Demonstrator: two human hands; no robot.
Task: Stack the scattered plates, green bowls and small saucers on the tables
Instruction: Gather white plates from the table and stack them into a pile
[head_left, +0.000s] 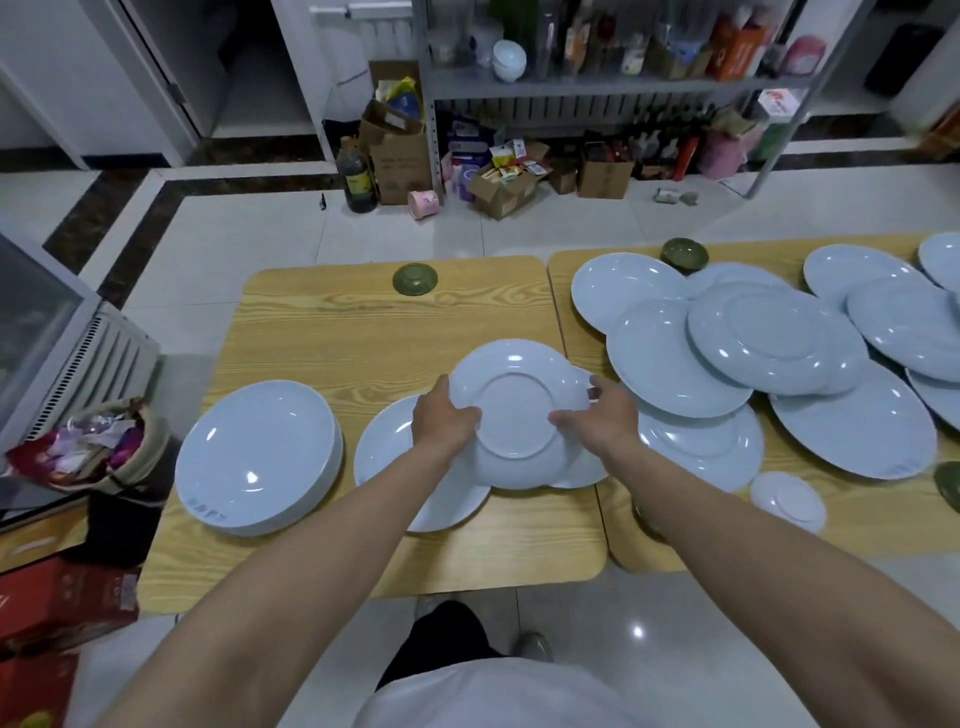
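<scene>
While you hold the upturned plate (514, 410) with both hands, it hangs tilted above the right part of the left table (363, 338), with its foot ring turned toward you. Your left hand (444, 421) grips the left rim of it, with the thumb lying on the underside. Your right hand (605, 413) grips the right rim in the same way, so both hands are clamped on this one plate.

Below it two more plates lie on the wood: a lower plate (389, 457) toward the near edge, and a half-hidden plate (584, 467) at the right edge of the table. A tidy stack of plates (257, 457) stands toward the near-left corner. An overturned green bowl (414, 279) sits at the far edge.

On the right table (872, 504) a loose pile of plates (774, 338) lies overlapping, some of them upside down. An upright green bowl (684, 254) stands at its far edge, just beside the pile. A small saucer (787, 501), upside down, lies toward the near edge, just beside the big plates.
</scene>
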